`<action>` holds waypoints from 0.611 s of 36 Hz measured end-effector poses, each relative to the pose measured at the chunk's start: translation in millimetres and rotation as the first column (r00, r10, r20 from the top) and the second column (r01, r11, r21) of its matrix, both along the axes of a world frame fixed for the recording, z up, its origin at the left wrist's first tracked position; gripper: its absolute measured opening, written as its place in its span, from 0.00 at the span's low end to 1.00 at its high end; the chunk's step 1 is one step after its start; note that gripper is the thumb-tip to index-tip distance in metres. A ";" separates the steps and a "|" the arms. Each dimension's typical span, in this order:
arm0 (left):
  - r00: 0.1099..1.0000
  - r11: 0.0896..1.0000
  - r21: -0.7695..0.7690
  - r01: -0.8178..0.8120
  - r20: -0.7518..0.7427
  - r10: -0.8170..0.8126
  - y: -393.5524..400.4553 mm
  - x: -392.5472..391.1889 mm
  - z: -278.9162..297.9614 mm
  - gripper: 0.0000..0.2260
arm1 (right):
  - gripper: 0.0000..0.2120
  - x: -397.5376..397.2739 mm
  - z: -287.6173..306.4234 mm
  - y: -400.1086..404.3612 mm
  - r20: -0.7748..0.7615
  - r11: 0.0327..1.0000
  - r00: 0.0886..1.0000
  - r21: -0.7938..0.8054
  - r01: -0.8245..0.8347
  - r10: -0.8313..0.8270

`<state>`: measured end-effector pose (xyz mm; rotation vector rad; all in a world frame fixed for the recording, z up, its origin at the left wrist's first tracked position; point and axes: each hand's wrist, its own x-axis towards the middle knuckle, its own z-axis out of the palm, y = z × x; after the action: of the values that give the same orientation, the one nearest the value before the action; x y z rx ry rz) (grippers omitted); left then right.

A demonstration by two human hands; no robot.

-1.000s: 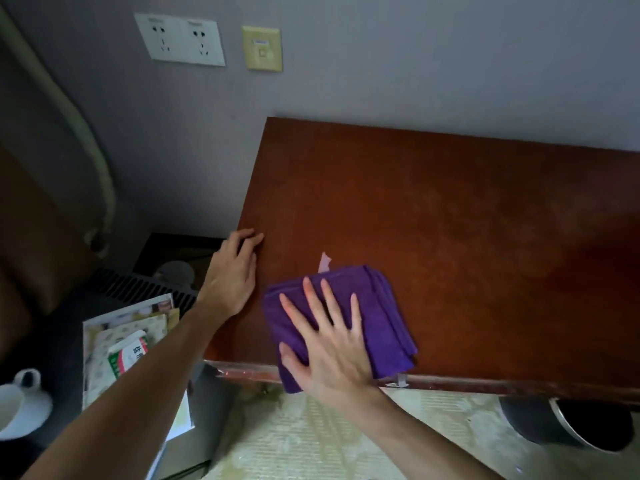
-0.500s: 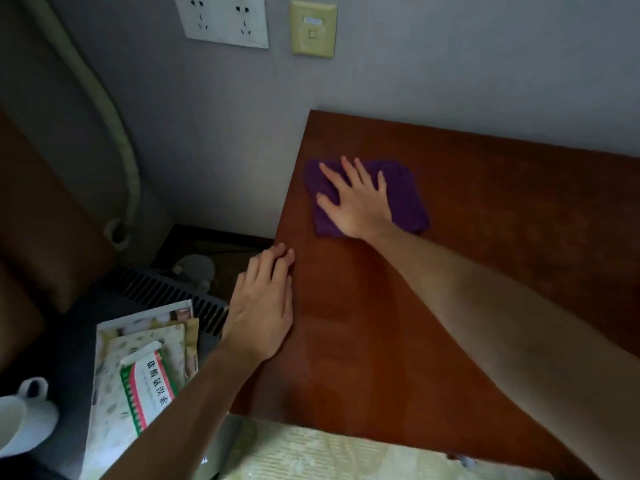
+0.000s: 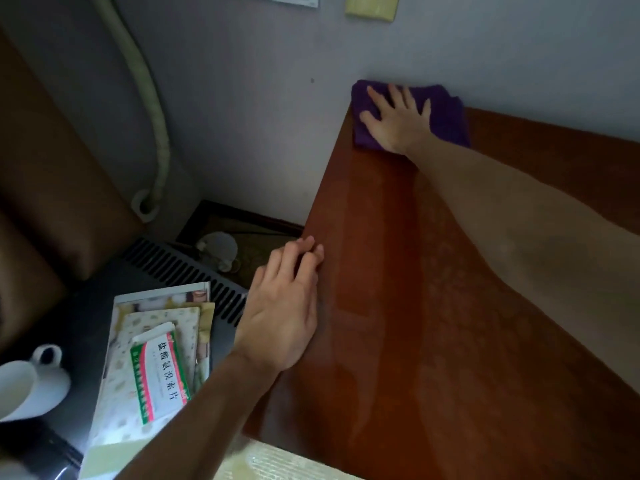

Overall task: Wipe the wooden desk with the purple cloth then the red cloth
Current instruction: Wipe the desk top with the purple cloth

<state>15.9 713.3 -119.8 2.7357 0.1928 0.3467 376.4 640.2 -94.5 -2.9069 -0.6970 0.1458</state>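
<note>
The purple cloth lies folded at the far left corner of the wooden desk, against the wall. My right hand presses flat on the cloth with fingers spread. My left hand rests palm down on the desk's left edge, fingers together, holding nothing. No red cloth is in view.
Left of the desk stands a dark unit with a vent grille, with papers and a green-and-white box on it and a white cup. A hose runs down the grey wall. A dish sits on the floor.
My right hand has pushed the purple cloth from the desk's near edge up to the far left corner by the wall. The view has moved closer; my left hand stayed on the left edge.
</note>
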 end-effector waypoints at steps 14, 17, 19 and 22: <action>0.926 0.771 -0.527 -0.357 -0.092 0.367 39.0 -38.4 7.0 0.10 | 0.33 -296.7 -13.8 -54.5 0.075 0.944 0.943 0.026 -0.328 0.325; 0.938 0.802 -0.487 -0.346 -0.207 0.279 48.8 -60.4 26.3 0.11 | 0.34 -382.3 -15.7 -71.2 0.088 0.946 0.946 0.058 -0.319 0.313; 0.951 0.835 -0.460 -0.303 -0.207 0.231 47.9 -73.2 42.8 0.11 | 0.33 -418.3 -16.2 -79.5 0.085 0.953 0.953 0.068 -0.296 0.290; 0.965 0.866 -0.431 -0.254 -0.177 0.195 43.0 -83.9 61.1 0.10 | 0.35 -433.6 -16.6 -91.0 0.092 0.960 0.961 0.075 -0.269 0.262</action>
<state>-68.0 756.3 -58.7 2.2736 0.5590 0.1593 -57.2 549.2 -111.0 -2.7369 -1.0786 0.0249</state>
